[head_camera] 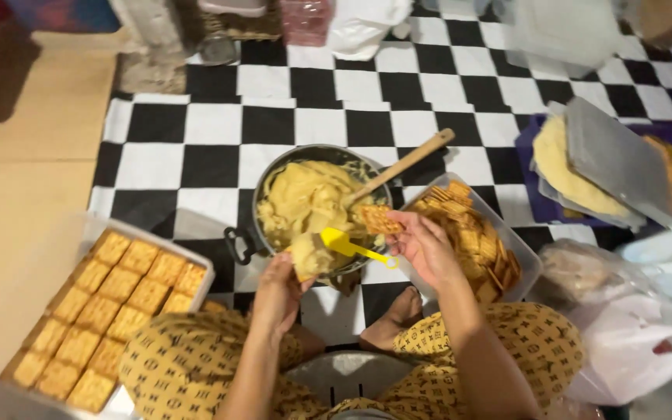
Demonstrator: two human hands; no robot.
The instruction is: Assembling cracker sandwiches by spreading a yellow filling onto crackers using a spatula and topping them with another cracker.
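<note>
Head view — steeply downward, close

A cracker (310, 258) topped with yellow filling is held in the left hand (278, 294), right over the edge of the pot (314, 204) of filling. A plain cracker (380, 218) and a yellow spatula (349, 246) are both gripped in the right hand (423, 250). A wooden spoon (403, 165) is left resting in the pot. Finished ones are lined up in the tray (110, 313) on the checkered floor (196, 132).
</note>
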